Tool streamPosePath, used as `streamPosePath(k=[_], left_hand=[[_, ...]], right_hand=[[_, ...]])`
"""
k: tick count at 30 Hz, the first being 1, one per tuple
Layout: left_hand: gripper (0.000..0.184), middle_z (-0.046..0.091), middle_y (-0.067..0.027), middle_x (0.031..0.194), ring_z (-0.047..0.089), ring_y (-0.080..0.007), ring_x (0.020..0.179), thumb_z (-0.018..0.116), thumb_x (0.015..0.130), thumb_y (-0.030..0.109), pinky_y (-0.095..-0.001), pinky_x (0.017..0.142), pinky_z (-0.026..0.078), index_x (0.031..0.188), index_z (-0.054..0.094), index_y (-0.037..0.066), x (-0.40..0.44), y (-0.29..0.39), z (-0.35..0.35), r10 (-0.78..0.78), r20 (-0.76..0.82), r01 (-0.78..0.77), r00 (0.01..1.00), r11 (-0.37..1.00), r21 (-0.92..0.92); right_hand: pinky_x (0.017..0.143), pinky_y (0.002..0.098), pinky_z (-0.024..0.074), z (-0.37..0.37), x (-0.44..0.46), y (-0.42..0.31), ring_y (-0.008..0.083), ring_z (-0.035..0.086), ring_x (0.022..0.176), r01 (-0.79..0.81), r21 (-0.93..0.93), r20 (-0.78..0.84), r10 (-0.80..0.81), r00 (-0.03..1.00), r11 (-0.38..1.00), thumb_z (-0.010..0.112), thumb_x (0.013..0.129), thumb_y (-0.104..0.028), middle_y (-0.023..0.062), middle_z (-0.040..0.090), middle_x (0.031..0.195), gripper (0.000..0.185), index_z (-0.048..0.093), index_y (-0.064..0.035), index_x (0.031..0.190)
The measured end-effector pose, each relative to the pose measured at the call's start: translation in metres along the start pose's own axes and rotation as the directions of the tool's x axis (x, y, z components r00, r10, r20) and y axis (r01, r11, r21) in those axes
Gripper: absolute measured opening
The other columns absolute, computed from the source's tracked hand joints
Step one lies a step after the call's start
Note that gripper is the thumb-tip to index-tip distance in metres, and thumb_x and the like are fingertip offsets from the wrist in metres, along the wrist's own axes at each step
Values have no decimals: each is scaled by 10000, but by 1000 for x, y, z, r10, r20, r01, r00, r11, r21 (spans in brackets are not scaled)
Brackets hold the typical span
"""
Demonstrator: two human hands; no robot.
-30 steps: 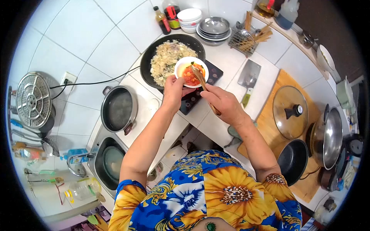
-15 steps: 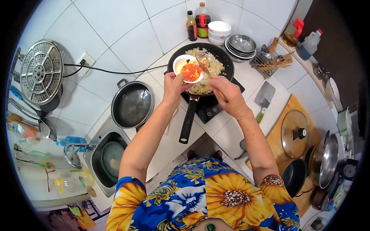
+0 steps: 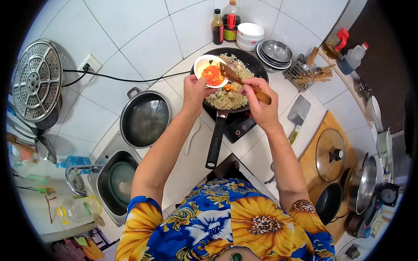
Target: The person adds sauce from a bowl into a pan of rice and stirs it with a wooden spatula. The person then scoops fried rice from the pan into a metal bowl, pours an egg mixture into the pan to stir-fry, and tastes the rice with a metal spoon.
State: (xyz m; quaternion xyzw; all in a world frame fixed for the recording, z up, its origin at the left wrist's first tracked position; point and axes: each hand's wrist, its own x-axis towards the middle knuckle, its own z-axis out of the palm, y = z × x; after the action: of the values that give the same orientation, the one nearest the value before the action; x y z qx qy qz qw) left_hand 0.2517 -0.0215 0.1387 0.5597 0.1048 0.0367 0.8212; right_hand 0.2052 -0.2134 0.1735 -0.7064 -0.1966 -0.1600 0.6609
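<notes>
My left hand [image 3: 195,92] grips a white bowl [image 3: 200,64] by its near side, tilted over the left of the frying pan [image 3: 260,71]. Inside the bowl lies a red and yellow chopped mixture [image 3: 213,75], which looks like tomato and egg. My right hand [image 3: 262,104] is closed round the handle of a wooden spatula [image 3: 233,74], whose blade is at the bowl's right rim. Fried rice [image 3: 227,100] covers much of the pan, with a small orange lump on it just below the bowl. The pan sits on a black induction cooker [image 3: 237,125].
Left of the cooker stand a dark pot [image 3: 146,119] and a sink [image 3: 102,182]. A white spoon [image 3: 190,138] lies on the counter. To the right are a cleaver [image 3: 298,111], a glass lid [image 3: 324,154] on a wooden board, and stacked bowls [image 3: 275,51] behind.
The spatula has turned, its blade now at the bowl's right rim, and my right hand has shifted slightly right. Some orange mixture has dropped onto the rice.
</notes>
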Motion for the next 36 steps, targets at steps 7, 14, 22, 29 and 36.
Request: streamPosePath(k=[7, 14, 22, 29, 36], left_hand=[[413, 493, -203, 1133, 631, -269, 957, 512, 848, 35, -337, 734, 612, 1176, 287, -76, 5, 4, 13, -8, -5, 9, 1000, 999, 34], [413, 495, -200, 1126, 635, -267, 947, 515, 840, 34, -335, 735, 611, 1171, 294, -77, 8, -3, 19, 2, -22, -1, 1000, 999, 39], [382, 499, -187, 1080, 643, -275, 908, 493, 828, 36, -358, 745, 611, 1153, 341, -95, 4, 3, 16, 11, -75, -6, 997, 998, 67], [339, 525, -182, 1068, 641, -277, 909, 476, 835, 53, -346, 758, 605, 1124, 384, -98, -2, 3, 3, -66, -58, 65, 996, 997, -30], [300, 536, -173, 1078, 639, -271, 906, 465, 852, 59, -359, 796, 591, 1111, 412, -82, -26, -2, 4, -136, 34, 140, 990, 980, -145]], right_hand=[[699, 258, 495, 1, 16, 11, 140, 642, 788, 22, -50, 89, -17, 996, 999, 583, 893, 6, 93, 640, 874, 138, 607, -3, 1028], [731, 300, 502, -14, 25, 2, 241, 656, 797, 88, -218, 149, -56, 987, 972, 607, 868, 3, 141, 647, 903, 140, 604, -5, 1007], [730, 309, 506, -34, 26, 25, 246, 663, 807, 89, -337, 111, -54, 992, 937, 604, 879, -18, 133, 654, 880, 139, 606, -9, 1017], [708, 229, 512, -24, 24, -4, 88, 629, 769, -70, 54, -18, 71, 997, 996, 557, 934, -46, 44, 638, 848, 120, 599, 7, 1033], [704, 220, 509, -10, 24, 8, 82, 629, 762, -84, 19, 103, 82, 991, 996, 555, 935, -45, 47, 645, 813, 113, 591, 5, 1030]])
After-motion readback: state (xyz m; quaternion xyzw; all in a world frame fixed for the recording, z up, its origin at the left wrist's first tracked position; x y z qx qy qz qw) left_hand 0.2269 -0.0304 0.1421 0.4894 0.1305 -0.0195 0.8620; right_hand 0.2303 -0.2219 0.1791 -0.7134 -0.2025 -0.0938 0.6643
